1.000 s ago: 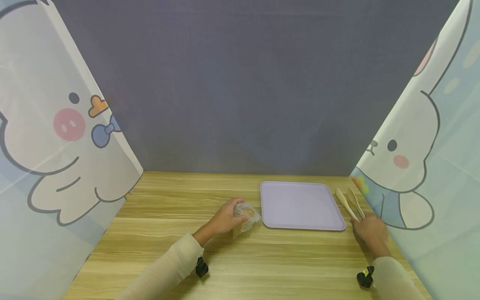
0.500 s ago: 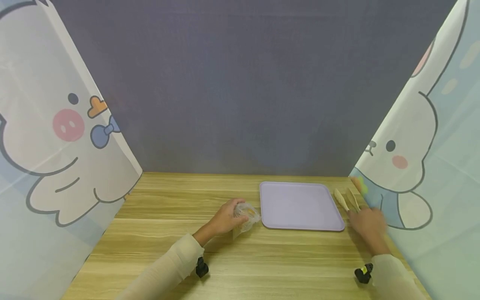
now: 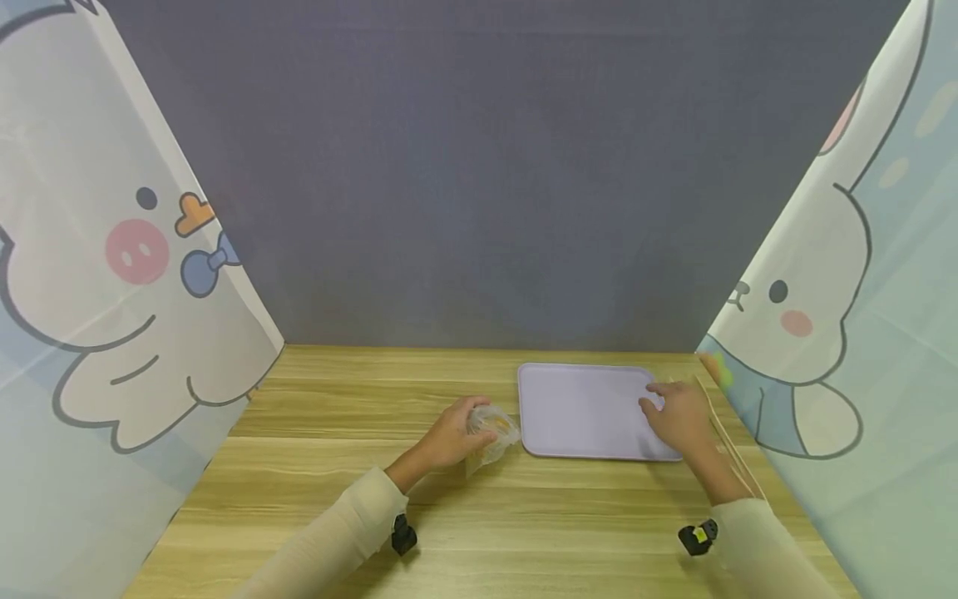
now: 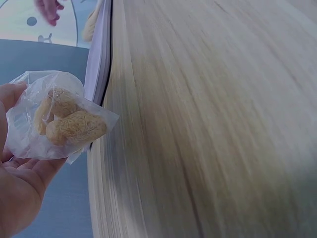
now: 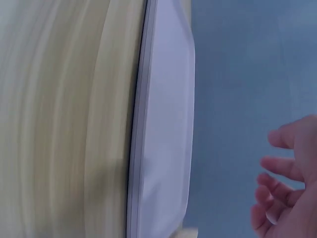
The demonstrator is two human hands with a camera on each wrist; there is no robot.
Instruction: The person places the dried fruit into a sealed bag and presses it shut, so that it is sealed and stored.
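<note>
My left hand (image 3: 452, 433) grips a clear plastic bag (image 4: 49, 114) just left of the tray, thumb and fingers around its sides. Inside the bag are several tan, wrinkled pieces that look like peanuts in their shells (image 4: 81, 126). A flat lilac tray (image 3: 584, 412) lies on the table. Over its right edge hovers my right hand (image 3: 681, 416), fingers spread and slightly bent, holding nothing; the right wrist view shows it raised above the tray. Long, pale wooden tongs (image 3: 735, 449) lie to the tray's right, partly hidden behind the right hand and forearm.
The wood-grain table (image 3: 524, 532) runs back to a dark grey partition (image 3: 479, 183). Cartoon-printed panels (image 3: 816, 333) close off both sides, the right one near the tongs.
My right hand has left the tongs' handle end and moved left and up over the tray's right edge. The left hand and the bag have stayed in place.
</note>
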